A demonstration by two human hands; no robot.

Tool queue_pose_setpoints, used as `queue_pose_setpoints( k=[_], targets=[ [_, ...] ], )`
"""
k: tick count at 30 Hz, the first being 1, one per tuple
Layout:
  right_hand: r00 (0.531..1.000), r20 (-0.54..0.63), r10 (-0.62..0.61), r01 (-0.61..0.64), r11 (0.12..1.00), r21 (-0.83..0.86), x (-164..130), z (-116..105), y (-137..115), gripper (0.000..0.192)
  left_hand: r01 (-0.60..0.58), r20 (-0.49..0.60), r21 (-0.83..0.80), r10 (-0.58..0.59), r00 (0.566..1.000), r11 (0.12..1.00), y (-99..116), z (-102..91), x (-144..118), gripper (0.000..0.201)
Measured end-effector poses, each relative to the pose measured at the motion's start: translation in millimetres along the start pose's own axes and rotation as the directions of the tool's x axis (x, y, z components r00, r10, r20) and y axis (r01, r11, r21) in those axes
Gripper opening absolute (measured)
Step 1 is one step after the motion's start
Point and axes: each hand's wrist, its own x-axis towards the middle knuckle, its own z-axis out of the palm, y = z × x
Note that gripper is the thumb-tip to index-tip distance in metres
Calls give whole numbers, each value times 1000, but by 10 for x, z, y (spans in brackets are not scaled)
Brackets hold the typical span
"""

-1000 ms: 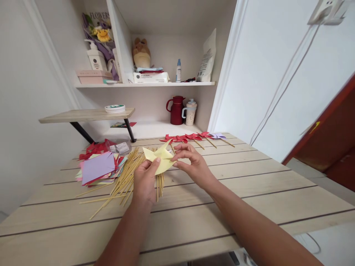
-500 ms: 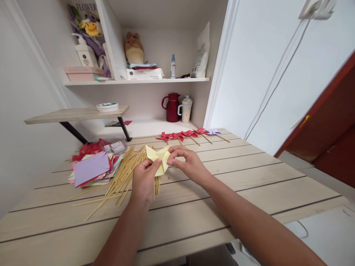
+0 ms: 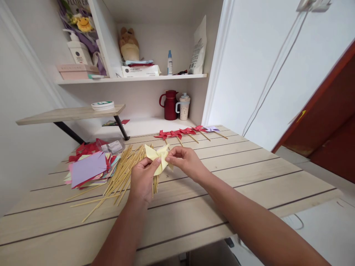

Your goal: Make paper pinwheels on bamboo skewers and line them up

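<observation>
A pale yellow folded paper pinwheel (image 3: 158, 158) is held above the wooden table (image 3: 222, 184) between both hands. My left hand (image 3: 142, 179) pinches its lower left side with thumb and fingers. My right hand (image 3: 186, 162) pinches its right flap near the centre. Just under and left of the hands lies a loose pile of wooden sticks (image 3: 122, 175). A stack of coloured paper squares (image 3: 88, 170), purple on top, lies further left.
Finished red pinwheels on sticks (image 3: 180, 133) and a purple one (image 3: 212, 129) lie in a row at the table's far edge. Behind stand a dark red jug (image 3: 169, 105) and a spotted cup (image 3: 183, 107). A small raised wooden shelf (image 3: 69, 114) stands at far left.
The yellow paper's flaps have been folded closer toward its centre, and both hands have drawn a little nearer together. The view has shifted slightly right and down.
</observation>
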Motion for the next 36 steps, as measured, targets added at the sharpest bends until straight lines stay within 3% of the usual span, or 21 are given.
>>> queue_pose_setpoints(
  k=[24, 36],
  targets=[
    [996, -76, -50, 39, 989, -146, 14, 13, 58, 15, 86, 16, -27, -85, 996, 996, -76, 2, 28, 44],
    [996, -76, -41, 34, 995, -92, 18, 51, 93, 21, 61, -44, 14, -60, 997, 998, -24, 41, 7, 40]
  ],
)
